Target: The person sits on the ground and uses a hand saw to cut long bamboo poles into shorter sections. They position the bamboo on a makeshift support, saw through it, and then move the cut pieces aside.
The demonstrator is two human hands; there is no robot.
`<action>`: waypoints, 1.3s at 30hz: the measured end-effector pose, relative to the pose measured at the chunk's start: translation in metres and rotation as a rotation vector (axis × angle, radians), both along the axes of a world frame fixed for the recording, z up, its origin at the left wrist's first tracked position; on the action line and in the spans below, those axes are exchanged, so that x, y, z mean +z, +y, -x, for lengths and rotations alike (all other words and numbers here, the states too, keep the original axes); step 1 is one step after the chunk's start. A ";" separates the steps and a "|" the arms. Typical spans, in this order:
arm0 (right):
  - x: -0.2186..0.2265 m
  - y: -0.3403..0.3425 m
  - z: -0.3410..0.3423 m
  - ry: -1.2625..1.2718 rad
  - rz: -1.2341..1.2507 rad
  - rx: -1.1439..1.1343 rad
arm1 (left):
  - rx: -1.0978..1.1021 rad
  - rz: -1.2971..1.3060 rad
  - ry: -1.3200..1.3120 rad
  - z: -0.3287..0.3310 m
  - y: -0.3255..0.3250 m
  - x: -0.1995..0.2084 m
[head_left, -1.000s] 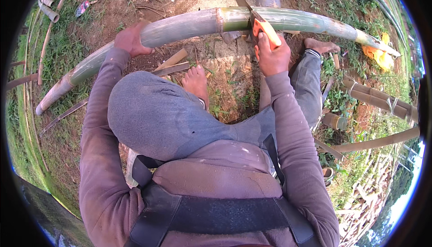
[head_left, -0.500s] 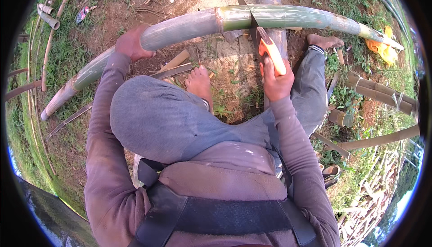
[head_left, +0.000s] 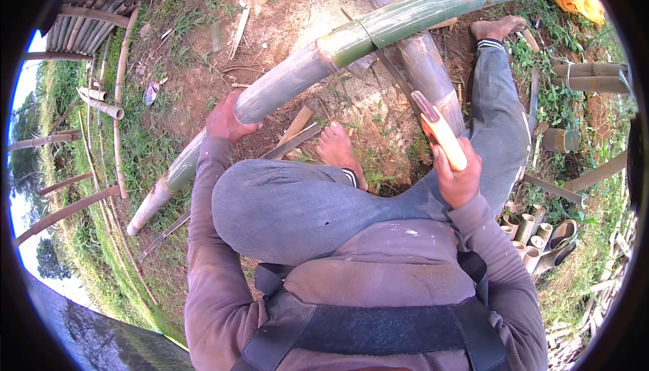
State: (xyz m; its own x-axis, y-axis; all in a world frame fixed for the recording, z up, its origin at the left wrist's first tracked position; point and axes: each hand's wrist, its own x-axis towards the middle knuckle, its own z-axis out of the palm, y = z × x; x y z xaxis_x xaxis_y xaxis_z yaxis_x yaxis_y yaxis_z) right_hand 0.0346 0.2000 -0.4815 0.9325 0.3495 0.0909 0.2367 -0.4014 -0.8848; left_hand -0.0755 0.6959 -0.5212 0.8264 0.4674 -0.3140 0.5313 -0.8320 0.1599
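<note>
1. I've got the left hand [head_left: 226, 119] at about nine o'clock, fingers curled over the pale lower stretch of the long bamboo pole [head_left: 378, 29] — it's gripping the round of the stem and pinning it down.
2. The pole runs in a big arc from the seven o'clock grass up to the one o'clock corner, its green upper half resting across a thicker grey log [head_left: 412, 53] that lies near twelve o'clock.
3. Right hand [head_left: 458, 178] now sits at three o'clock, closed tight round the orange handle of a saw [head_left: 439, 129]. The thin blade points up toward the pole.
4. Here's the change — a second ago that hand was right up at the pole with the handle beside the stem; half a second ago it had slid down; now it is drawn well back toward the body. I read that as the pull half of a sawing stroke, blade tip at the cut by the green node (I can't see how deep the cut is).
5. The left hand has not budged on the stem.
6. Bare feet either side: one foot [head_left: 338, 151] at centre, the other foot [head_left: 497, 27] by the log. Cut bamboo tubes [head_left: 541, 229] sit at four o'clock.
</note>
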 end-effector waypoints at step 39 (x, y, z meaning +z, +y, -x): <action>0.047 -0.012 0.014 -0.219 0.041 0.090 | -0.090 -0.153 -0.115 -0.047 -0.057 -0.010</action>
State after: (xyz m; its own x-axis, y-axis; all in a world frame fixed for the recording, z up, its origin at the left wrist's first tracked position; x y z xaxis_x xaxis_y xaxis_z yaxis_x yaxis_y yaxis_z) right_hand 0.0204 0.1877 -0.4341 0.8570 0.4380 0.2715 0.4575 -0.4043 -0.7919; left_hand -0.0282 0.6389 -0.5310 0.8932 0.4251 -0.1465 0.4394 -0.8944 0.0837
